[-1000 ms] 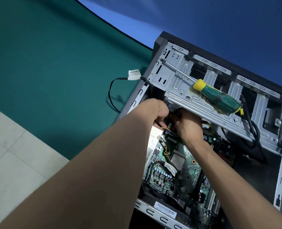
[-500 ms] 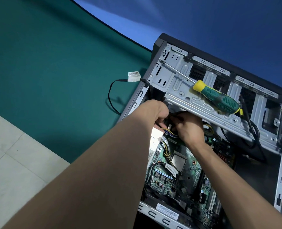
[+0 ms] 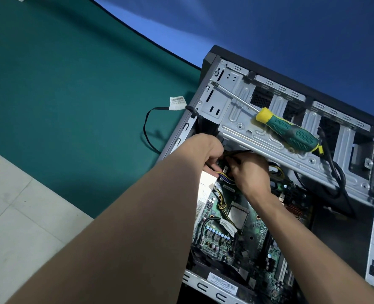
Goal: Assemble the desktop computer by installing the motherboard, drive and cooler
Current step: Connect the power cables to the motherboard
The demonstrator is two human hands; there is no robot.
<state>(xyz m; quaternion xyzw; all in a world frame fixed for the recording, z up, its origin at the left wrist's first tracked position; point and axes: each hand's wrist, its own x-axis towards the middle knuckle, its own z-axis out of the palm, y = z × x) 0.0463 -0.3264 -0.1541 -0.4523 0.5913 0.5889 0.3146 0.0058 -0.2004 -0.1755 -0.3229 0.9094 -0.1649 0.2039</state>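
Both hands work wires under the drive cage [image 3: 280, 150]: left hand [image 3: 205, 150] pinching the multicoloured cable bundle [image 3: 224, 178], right hand [image 3: 250, 172] gripping black wires above the seated motherboard [image 3: 243, 227] (connector hidden), so misaligned force risks bent pins, and the screwdriver [image 3: 289, 130] could roll in.

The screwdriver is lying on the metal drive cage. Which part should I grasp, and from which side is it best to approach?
Grip the green handle of the screwdriver, coming from above. It lies flat on the drive cage, handle uppermost and unobstructed, thick and textured; the thin shaft points to the cage's far corner. A black cable runs beside the handle's end, so stay mid-handle.
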